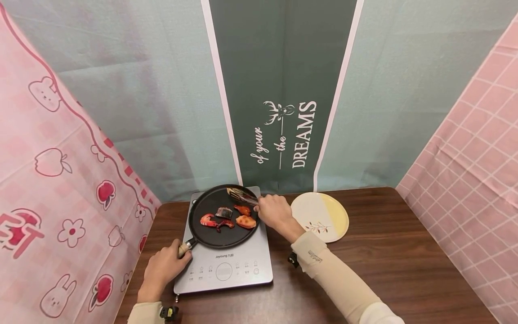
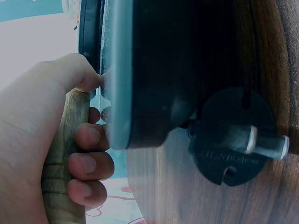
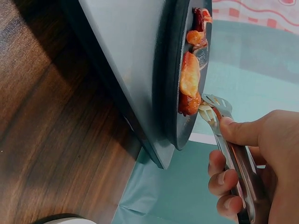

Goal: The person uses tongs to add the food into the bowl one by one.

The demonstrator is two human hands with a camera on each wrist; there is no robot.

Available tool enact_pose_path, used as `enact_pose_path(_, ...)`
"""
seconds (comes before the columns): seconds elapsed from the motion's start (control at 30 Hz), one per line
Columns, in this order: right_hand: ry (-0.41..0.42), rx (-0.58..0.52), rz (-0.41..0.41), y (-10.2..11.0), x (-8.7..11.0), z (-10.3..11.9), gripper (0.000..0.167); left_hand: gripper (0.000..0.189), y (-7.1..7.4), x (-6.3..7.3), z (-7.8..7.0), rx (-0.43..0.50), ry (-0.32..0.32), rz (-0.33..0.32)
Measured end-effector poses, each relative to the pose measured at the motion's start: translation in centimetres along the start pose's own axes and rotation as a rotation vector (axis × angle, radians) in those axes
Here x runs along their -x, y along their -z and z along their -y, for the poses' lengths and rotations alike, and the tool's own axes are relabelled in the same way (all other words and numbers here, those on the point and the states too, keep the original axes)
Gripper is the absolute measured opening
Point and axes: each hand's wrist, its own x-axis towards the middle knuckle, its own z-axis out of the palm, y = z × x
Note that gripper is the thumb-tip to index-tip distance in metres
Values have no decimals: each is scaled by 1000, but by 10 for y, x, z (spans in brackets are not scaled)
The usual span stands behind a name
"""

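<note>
My left hand (image 1: pixel 163 265) grips the wooden handle (image 2: pixel 65 154) of a round black frying pan (image 1: pixel 206 204), fingers curled round it. In my right hand (image 1: pixel 275 213) is a pair of metal tongs (image 1: pixel 244 197), pinched between thumb and fingers. Their fork-like tips (image 3: pixel 212 107) hover over the pan's far side, near the food in the right wrist view. In the pan lie a shrimp (image 1: pixel 207 220), a grey-skinned fish piece (image 1: pixel 224 213), a dark red tentacle (image 1: pixel 225 224), a reddish-brown drumstick-like piece (image 1: pixel 242 210) and a golden, browned piece (image 1: pixel 246 221).
Under the pan is a silver induction cooker (image 1: pixel 259 270) with a touch panel at its front. A cream and yellow plate (image 1: pixel 340 216) sits to the right on the brown wooden table (image 1: pixel 388 252). Hanging cloths (image 1: pixel 182 112) border the table's back and sides.
</note>
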Motion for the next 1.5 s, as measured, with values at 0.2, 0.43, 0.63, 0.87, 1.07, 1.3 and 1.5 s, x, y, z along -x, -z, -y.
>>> enact_pose_path(0.2, 3, 10, 20, -4, -1, 1, 31, 29, -1, 0, 0, 1, 3, 5)
enact_pose_path(0.43, 9, 16, 6, -6, 0, 2, 31, 29, -1, 0, 0, 1, -2, -2)
enact_pose_path(0.63, 3, 17, 19, -7, 1, 3, 32, 26, -3, 0, 0, -2, -14, -23)
enact_pose_path(0.87, -4, 14, 26, -6, 0, 3, 32, 26, -1, 1, 0, 5, -14, -19)
enact_pose_path(1.07, -5, 7, 24, -7, 0, 4, 33, 26, 0, 0, 0, 5, -14, -15)
enact_pose_path(1.3, -18, -2, 36, -7, 0, 4, 34, 28, -1, -1, 0, 2, -15, -12)
enact_pose_path(1.5, -29, -16, 51, -4, 2, 5, 36, 28, -1, -1, 1, -5, -19, -16)
